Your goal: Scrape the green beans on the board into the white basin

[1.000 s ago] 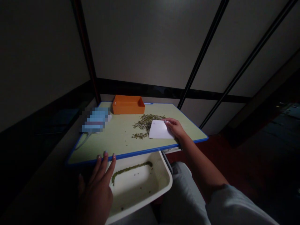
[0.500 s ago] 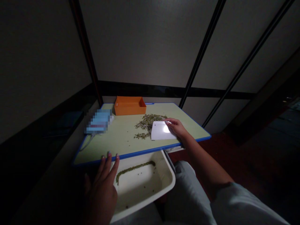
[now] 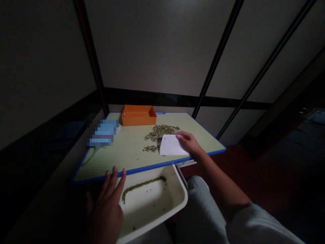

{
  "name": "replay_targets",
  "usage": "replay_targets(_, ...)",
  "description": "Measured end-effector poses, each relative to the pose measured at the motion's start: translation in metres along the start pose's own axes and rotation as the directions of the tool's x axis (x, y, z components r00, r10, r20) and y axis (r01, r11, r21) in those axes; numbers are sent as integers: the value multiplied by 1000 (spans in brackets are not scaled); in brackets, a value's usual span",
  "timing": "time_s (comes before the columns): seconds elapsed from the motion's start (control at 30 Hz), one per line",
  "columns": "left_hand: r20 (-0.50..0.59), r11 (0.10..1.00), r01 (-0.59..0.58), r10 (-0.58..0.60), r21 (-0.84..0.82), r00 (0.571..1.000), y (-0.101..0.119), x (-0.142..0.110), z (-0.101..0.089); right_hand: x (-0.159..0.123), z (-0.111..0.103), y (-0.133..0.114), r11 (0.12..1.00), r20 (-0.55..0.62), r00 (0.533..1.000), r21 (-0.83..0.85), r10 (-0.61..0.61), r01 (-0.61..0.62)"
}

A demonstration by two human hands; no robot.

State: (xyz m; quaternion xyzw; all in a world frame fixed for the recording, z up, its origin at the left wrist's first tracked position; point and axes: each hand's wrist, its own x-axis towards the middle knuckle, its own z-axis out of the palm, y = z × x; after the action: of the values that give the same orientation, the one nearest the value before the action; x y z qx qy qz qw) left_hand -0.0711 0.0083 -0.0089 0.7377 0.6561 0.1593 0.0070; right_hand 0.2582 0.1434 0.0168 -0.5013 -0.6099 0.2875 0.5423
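My right hand [image 3: 189,141] grips a flat white scraper [image 3: 172,145] with a small hole in one corner, held low over the table near its front edge. Against and behind the scraper lies a scattered heap of small greenish dried bits [image 3: 162,131], too small to name; a smaller patch sits to its left. My left hand [image 3: 109,200] has its fingers stretched out, at the left side of a cream plastic tub [image 3: 185,196]. The tub is below the table's front edge, and a line of the same bits runs along the far side of its floor.
An orange open box [image 3: 139,120] stands at the back of the pale green, blue-edged table [image 3: 122,156]. A blurred-out blue item [image 3: 104,133] with a cable lies at the left. Wall panels rise behind; my grey-clad leg [image 3: 200,203] is right of the tub.
The scraper and my right hand have shifted slightly toward the front edge, and the glare on the scraper is gone. My left hand keeps its pose. The whole view has shifted a little.
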Motion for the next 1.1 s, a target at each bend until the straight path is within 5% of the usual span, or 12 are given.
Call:
replay_targets(0.3, -40, 1000, -14, 15, 19, 999, 0, -1, 2, -24, 11, -11, 994, -23, 998, -87, -61, 59)
replay_targets(1.1, 3, 1000, 9, -9, -9, 1000, 5, 0, -4, -39, 40, -24, 999, -90, 995, -31, 35, -38)
